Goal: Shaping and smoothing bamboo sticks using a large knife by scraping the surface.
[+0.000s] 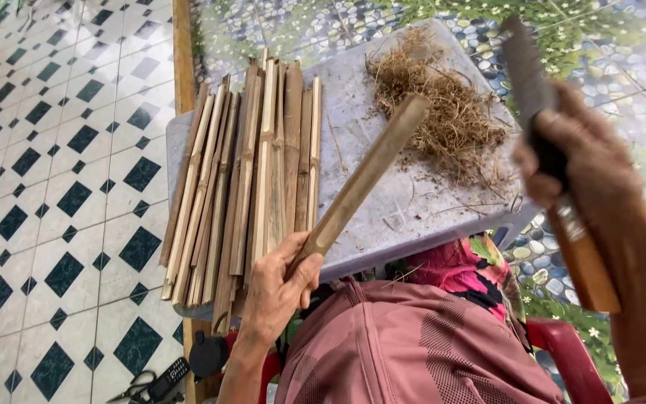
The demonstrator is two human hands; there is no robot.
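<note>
We are gripping the bamboo stick (360, 179) with left hand (278, 288) fingers curled tight, slanted over the table (413, 209), right hand (570, 161) clenching the raised knife (528, 82) (aim well clear of the thumb).

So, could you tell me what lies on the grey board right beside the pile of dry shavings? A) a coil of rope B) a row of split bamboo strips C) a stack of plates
B: the bamboo strips lie side by side on the board, left of the shavings.
</note>
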